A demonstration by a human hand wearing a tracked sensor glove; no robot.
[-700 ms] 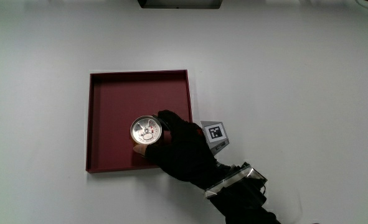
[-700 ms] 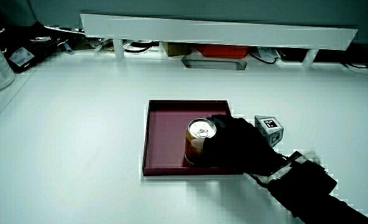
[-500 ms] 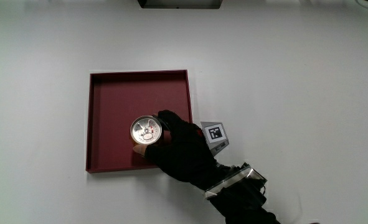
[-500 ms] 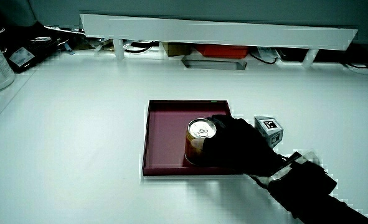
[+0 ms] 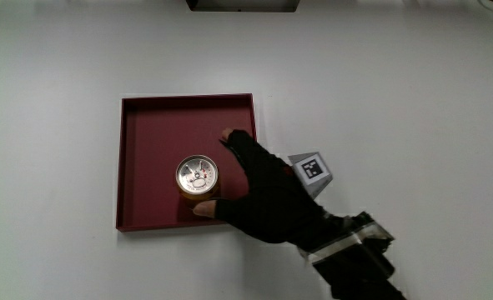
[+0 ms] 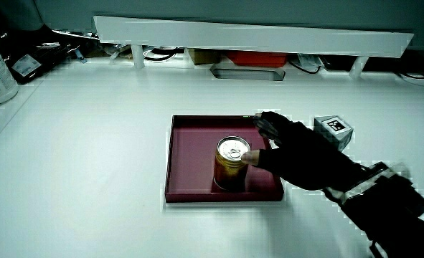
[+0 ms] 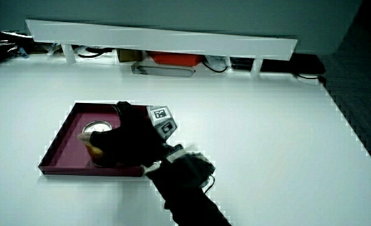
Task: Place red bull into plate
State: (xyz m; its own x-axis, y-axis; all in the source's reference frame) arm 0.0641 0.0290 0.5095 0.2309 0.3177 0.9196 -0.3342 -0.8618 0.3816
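While the can (image 5: 197, 176) stands upright in the plate (image 5: 146, 125) on the desk (image 5: 396, 100), the hands (image 5: 267, 196) hover just beside it, fingers spread, holding nothing.

Red Bull can (image 5: 197, 177), short, gold-toned on the side, silver top with pull tab, upright in both side views (image 6: 232, 163). Standing inside the plate (image 5: 146, 125), a square dark red tray with a low raised rim, flat on the white table. Set in the half of the plate nearer the person, partly hidden in a side view (image 7: 98, 130).
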